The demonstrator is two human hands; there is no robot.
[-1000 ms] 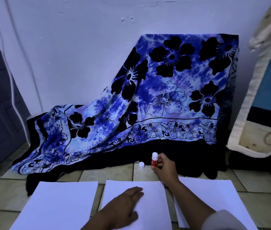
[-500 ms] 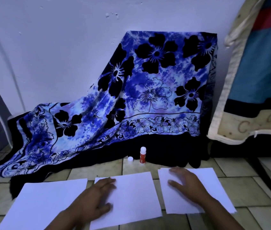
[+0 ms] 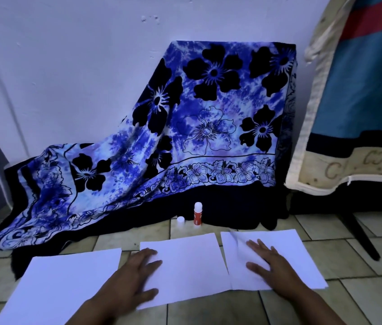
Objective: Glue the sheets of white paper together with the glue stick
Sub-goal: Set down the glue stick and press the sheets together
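Note:
Three white paper sheets lie side by side on the tiled floor: a left sheet point(image 3: 63, 287), a middle sheet point(image 3: 190, 263) and a right sheet point(image 3: 297, 256). My left hand point(image 3: 133, 280) presses flat on the middle sheet's left edge. My right hand point(image 3: 272, 266) lies flat on the right sheet, whose left edge touches or slightly overlaps the middle sheet. Behind the sheets a red glue stick point(image 3: 197, 214) stands upright with its white glue tip exposed, and its white cap point(image 3: 181, 220) sits just to its left. Neither hand holds anything.
A blue floral cloth point(image 3: 185, 137) drapes over something against the white wall, spreading onto the floor at left. A cream-edged board point(image 3: 340, 127) with blue and red fabric leans at right, a dark bar below it. A dark door is at far left.
My right hand set the glue stick down upright and came back onto the right sheet, which has slid left against the middle sheet. My left hand stays on the middle sheet.

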